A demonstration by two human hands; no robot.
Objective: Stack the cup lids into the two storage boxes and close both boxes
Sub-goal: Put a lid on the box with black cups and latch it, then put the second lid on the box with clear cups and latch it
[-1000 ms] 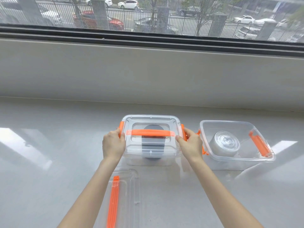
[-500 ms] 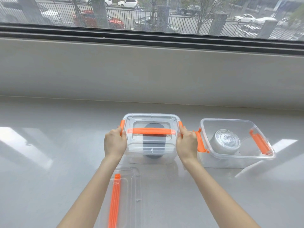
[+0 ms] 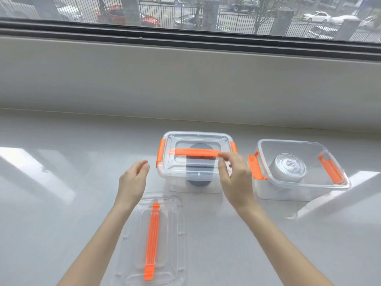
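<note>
A pale, glossy counter (image 3: 61, 203) fills the lower half of the frame, under a window that runs across the top. At centre stands the closed storage box (image 3: 195, 162), its clear cover seated and both orange side clips folded up against it; a dark stack of cup lids (image 3: 199, 162) shows through the wall. At right of centre sits the open storage box (image 3: 301, 168), uncovered, its orange clips hanging outward, with a stack of clear cup lids (image 3: 288, 168) inside. Low in the frame, left of centre, the loose box cover (image 3: 152, 240) lies flat on the counter with its orange handle strip toward the viewer.

The left hand (image 3: 132, 182) hovers just left of the closed box, fingers loosely curled and parted, gripping nothing. The right hand (image 3: 235, 178) is spread over that box's right end, fingertips at the tip of its orange handle, pinching nothing that I can make out.

One box looks finished. The step in hand is probably the second closure: the next move calls for taking up the loose cover, setting it squarely on the open box, and snapping both clips up.

No brand, label or legible writing appears anywhere.
</note>
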